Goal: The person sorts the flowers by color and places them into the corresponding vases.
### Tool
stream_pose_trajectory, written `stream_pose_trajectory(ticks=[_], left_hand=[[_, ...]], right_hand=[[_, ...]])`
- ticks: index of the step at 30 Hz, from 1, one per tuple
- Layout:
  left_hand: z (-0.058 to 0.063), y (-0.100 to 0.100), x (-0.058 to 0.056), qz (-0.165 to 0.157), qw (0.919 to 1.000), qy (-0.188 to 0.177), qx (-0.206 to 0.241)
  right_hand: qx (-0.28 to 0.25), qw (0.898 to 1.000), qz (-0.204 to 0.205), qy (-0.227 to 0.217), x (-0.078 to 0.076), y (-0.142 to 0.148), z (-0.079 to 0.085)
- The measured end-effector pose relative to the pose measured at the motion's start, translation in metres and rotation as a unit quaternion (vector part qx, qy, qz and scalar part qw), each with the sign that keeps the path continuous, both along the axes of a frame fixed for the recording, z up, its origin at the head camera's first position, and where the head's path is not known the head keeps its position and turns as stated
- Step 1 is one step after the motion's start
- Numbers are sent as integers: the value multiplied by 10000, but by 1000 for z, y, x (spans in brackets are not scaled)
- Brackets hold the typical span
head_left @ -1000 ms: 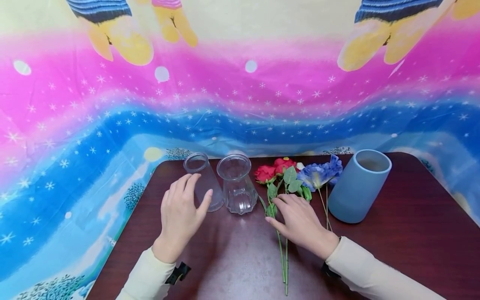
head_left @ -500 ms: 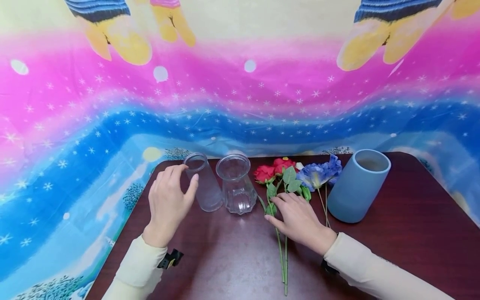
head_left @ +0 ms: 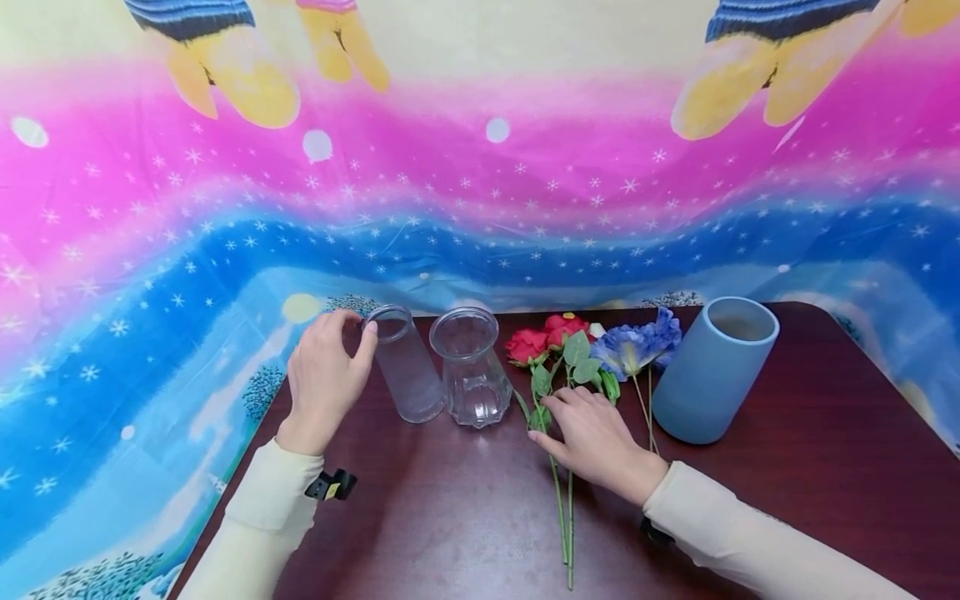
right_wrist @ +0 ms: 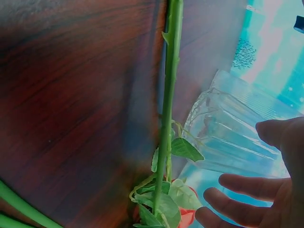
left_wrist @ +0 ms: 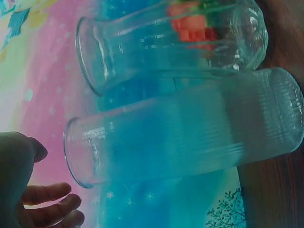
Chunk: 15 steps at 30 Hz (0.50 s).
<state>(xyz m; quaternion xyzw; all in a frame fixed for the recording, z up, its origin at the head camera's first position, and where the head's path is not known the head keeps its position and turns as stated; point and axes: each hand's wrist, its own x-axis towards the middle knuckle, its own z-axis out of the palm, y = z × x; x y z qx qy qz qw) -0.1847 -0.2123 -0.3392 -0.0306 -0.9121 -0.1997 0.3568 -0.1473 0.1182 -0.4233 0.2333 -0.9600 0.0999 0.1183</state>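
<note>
At the rim of a tall, ribbed clear glass vase [head_left: 408, 375] is my left hand [head_left: 324, 379], thumb and fingers spread apart. In the left wrist view, a gap separates the fingers [left_wrist: 52, 209] from the mouth of that vase [left_wrist: 180, 130]. Over the leafy stems of the red roses [head_left: 527, 345] hovers my right hand [head_left: 600, 437], its fingers loosely bent. The right wrist view shows the green stem [right_wrist: 167, 104] on the table, apart from the fingers [right_wrist: 237, 209]. Neither hand holds anything. A flared clear glass vase [head_left: 476, 375] stands between the hands.
Blue-purple flowers [head_left: 630, 348] lie beside the roses. A tall blue-grey vase [head_left: 712, 375] stands on the right. Everything is on a dark wooden table [head_left: 450, 517], with a colourful printed cloth [head_left: 480, 208] hanging behind it.
My left hand has moved left and up, from in front of the tall ribbed vase to beside its rim. My right hand has stayed nearly still over the rose stems.
</note>
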Motion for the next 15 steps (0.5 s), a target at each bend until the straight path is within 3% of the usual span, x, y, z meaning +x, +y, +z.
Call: stream_pose_trajectory(ticks=[7,15], left_hand=[[3,-6,-12,75,9997,-247,55],[6,-14,-25,-37,9938,-1108,-24]], right_hand=[[47,10000,18,53,-2,0,-3],[26,9999,69,70,-5,0,-6]])
